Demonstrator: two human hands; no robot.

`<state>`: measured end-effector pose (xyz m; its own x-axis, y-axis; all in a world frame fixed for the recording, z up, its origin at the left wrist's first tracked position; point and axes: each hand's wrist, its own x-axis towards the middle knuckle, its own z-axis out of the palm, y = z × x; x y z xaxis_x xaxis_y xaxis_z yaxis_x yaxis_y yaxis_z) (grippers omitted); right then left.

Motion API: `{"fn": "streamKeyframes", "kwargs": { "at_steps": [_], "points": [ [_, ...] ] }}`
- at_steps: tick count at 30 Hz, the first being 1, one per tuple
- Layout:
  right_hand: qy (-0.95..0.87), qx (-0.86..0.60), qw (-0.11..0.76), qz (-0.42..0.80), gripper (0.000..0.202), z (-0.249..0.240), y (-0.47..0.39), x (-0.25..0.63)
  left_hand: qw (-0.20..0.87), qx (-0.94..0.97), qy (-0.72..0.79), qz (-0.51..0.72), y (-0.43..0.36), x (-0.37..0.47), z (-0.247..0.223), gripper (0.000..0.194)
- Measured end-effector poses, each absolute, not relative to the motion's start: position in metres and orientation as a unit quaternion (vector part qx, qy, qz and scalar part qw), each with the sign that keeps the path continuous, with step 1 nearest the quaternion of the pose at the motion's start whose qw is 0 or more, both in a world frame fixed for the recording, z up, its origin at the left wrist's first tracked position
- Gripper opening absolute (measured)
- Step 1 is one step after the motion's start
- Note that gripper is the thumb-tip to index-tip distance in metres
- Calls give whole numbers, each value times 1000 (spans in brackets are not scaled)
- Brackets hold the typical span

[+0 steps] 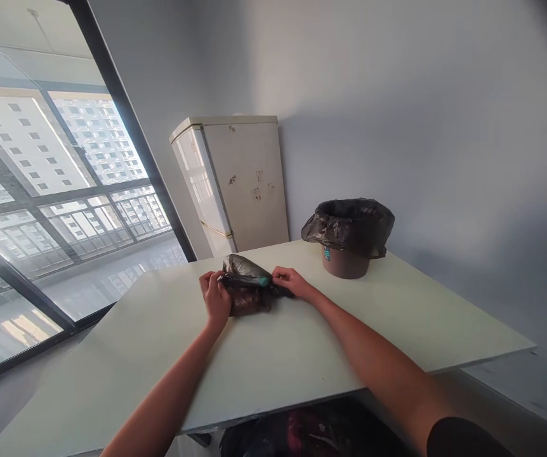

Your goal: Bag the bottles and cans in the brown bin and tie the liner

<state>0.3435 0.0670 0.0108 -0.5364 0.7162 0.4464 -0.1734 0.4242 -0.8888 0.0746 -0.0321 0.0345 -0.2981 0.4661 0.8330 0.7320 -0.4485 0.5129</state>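
Observation:
A dark, shiny plastic bag (247, 270) lies bunched on the pale table, with a small teal patch near its right end. My left hand (216, 296) is closed on the bag's left end, fingers bent over the plastic. At the other end, my right hand (292, 280) pinches the edge of the bag beside the teal patch. Whether anything is inside the bag cannot be made out. Farther back on the right stands a brown bin (346, 264), lined with a black bag (349, 230) folded over its rim.
The pale table (264, 374) has its near edge just in front of me. Beyond its far side stands a white fridge (249, 184). A large window (64, 158) is at the left, and a grey wall (421, 127) rises behind the bin.

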Motion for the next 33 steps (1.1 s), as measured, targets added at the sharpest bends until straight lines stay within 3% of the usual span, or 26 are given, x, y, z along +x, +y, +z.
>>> {"fn": "streamKeyframes", "kwargs": {
  "at_steps": [5,8,12,14,20,27,30,33],
  "points": [
    [-625,-217,510,549,51,13,71,349,165,-621,-486,-592,-39,72,42,25],
    [-615,-206,494,579,53,15,66,350,132,-754,-424,-485,-46,87,45,18],
    [-637,-175,446,603,54,20,55,347,138,-813,-419,-381,-50,107,45,23],
    [-634,-162,450,608,53,23,52,346,152,-805,-427,-383,-48,108,45,10],
    [-532,-177,545,624,51,26,58,351,164,-695,-506,-483,-39,80,43,17],
    [-470,-270,658,523,44,25,76,361,141,-531,-573,-609,-38,55,50,32],
    [-498,-297,654,486,33,22,79,354,158,-575,-537,-597,-42,54,55,41],
    [-545,-317,638,442,30,22,73,346,122,-706,-455,-529,-45,63,57,31]
  ]
}}
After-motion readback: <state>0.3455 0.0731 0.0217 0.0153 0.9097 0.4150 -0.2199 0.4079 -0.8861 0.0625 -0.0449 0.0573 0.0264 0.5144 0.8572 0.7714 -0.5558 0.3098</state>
